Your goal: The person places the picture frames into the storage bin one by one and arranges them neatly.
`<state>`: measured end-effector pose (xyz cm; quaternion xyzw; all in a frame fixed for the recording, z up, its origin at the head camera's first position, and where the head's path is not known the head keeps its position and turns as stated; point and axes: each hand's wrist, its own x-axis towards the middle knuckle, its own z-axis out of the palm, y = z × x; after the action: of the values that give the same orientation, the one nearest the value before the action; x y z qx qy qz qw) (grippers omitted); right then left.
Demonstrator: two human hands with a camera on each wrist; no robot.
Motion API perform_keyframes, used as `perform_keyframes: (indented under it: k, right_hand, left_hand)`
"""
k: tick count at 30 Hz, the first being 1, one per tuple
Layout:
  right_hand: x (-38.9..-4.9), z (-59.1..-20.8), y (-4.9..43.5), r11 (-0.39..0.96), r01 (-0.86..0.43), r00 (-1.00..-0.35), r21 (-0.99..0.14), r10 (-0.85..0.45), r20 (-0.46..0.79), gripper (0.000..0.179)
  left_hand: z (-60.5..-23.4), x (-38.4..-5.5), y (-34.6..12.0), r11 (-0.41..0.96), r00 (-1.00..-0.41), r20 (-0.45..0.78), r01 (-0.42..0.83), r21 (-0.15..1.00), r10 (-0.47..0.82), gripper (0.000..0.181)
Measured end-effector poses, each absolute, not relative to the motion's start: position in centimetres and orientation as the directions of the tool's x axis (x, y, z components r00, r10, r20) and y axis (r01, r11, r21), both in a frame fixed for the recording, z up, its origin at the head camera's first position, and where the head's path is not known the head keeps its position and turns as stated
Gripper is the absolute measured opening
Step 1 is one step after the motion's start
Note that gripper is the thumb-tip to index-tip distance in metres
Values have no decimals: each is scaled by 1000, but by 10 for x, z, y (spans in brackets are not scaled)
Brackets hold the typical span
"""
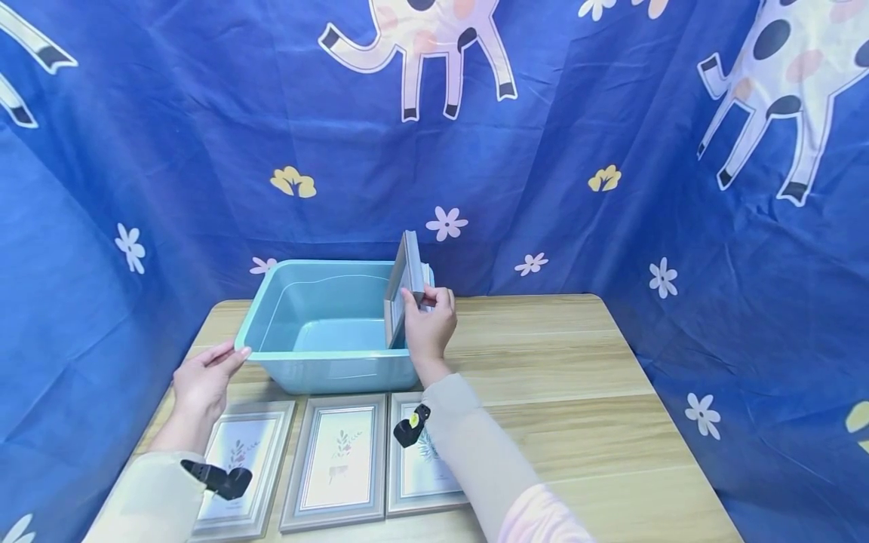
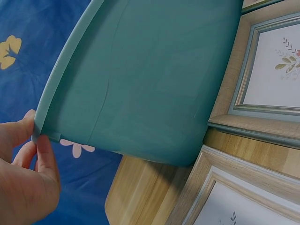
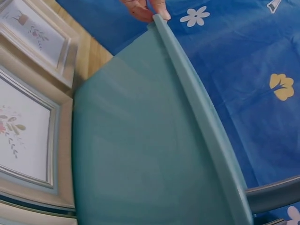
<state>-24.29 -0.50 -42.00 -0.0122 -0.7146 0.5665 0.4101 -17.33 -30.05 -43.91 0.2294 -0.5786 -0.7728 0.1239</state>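
A light blue plastic basin [image 1: 333, 369] stands on the table. My left hand [image 1: 206, 381] pinches the rim at its front left corner, with thumb and fingers on either side of the rim [image 2: 39, 123]. At the right end of the basin, my right hand [image 1: 431, 320] grips a grey picture frame [image 1: 413, 265], which stands on edge, partly inside. Something pale shows just behind that frame, mostly hidden by it and the hand. The right wrist view has a dark frame edge [image 3: 274, 194] at lower right, while the right hand is out of sight there.
In front of the basin lie three picture frames with plant prints: a left one [image 1: 278, 437], a middle one [image 1: 379, 467] and a right one [image 1: 424, 504] partly under my right forearm. Blue patterned cloth [image 1: 516, 188] hangs around the wooden table [image 1: 577, 392].
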Motion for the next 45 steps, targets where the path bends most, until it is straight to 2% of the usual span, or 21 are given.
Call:
perform_keyframes:
  k: [11, 19, 24, 29, 36, 45]
  right_hand:
    - [-240, -434, -8, 383, -402, -687, -832, 474, 551, 32]
    - [-242, -440, -11, 418, -412, -668, -810, 466, 580, 31]
    - [-240, -444, -11, 432, -400, -673, -808, 460, 579, 30]
    - [-238, -449, -9, 452, -387, -690, -804, 436, 577, 31]
    - [-236, -450, -8, 481, -364, -711, -797, 409, 572, 32]
    - [-235, -453, -8, 544, -328, -706, -773, 403, 583, 34]
  left_hand:
    - [-439, -175, -300, -290, -859, -212, -78, 954, -466, 33]
    - [-438, -176, -299, -287, -861, -219, -89, 954, -459, 54]
    - [-441, -177, -300, -271, -855, -212, -88, 958, -473, 54]
    - [-442, -177, -301, -261, -855, -196, -73, 963, -481, 45]
    - [-439, -177, -300, -278, -856, -216, -89, 956, -470, 53]
    - [-440, -177, -300, -267, -860, -206, -85, 960, -467, 51]
